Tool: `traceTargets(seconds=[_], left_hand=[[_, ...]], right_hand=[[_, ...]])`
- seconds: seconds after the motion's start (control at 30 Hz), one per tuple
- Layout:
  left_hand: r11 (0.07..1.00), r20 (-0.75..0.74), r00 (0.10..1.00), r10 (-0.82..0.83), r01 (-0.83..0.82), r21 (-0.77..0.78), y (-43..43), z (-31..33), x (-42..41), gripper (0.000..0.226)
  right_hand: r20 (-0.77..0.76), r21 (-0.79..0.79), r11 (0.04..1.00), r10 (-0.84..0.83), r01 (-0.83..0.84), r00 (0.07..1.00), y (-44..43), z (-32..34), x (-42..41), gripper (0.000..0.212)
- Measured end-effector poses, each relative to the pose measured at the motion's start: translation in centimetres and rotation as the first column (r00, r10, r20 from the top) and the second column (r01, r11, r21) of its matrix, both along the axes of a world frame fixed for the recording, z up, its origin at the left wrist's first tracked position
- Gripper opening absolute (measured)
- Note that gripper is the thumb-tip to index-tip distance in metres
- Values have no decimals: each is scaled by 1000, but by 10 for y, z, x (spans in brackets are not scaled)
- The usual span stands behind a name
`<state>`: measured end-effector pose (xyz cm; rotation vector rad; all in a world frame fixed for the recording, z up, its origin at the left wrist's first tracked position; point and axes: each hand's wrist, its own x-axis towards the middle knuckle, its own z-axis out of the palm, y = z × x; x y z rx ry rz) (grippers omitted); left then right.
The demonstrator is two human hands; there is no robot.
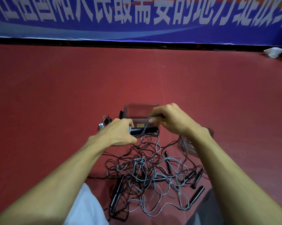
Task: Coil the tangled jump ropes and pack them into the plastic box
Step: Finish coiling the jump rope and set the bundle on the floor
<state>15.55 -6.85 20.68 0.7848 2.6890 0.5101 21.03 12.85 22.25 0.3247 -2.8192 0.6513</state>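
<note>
Left hand (120, 133) is curled tight around the near end of a black handle (141, 131), thumb low, and the handle pokes out to its right, lying level. Right hand (171, 119) sits just past that free end, fingertips pinched on a grey cord (146, 124). The cord arcs down from the pinch, crosses the handle and drops away under the left hand's grip. Both hands are off the floor (55, 98), close together, not touching.

Directly behind the grip sits the box (137, 105), clear plastic, open on top, with the right hand's knuckles over its right-hand edge (what's inside it is hard to make out through the glare). Below the grip, nearer the body, lies the tangle (145, 172): grey and dark cords looped over one another in a heap. Several loose handles (197, 194) are scattered through it and off its right side. Strands from it rise toward the held handle.

To the right of the grip, half hidden behind the right forearm, a clear ribbed panel (188, 146) lies flat. Just left of the left hand sits a small grey-and-black bundle (103, 125). Far beyond it all, a blue banner (137, 30) runs along the wall
</note>
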Motion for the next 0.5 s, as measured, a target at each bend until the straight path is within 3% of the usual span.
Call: traceTargets(seconds=[0.17, 0.27, 0.33, 0.5], left_hand=[[993, 57, 992, -111, 110, 31, 0, 10, 6, 26], [994, 90, 991, -103, 100, 44, -1, 12, 8, 50], [996, 58, 996, -74, 71, 59, 1, 11, 10, 63], [970, -16, 986, -166, 166, 179, -1, 10, 12, 35]], right_hand=[[-34, -193, 972, -146, 137, 989, 3, -3, -1, 30], [4, -339, 917, -220, 208, 976, 0, 1, 3, 48], [44, -394, 893, -218, 218, 975, -1, 2, 3, 41], [236, -633, 757, -11, 162, 972, -1, 5, 5, 26]])
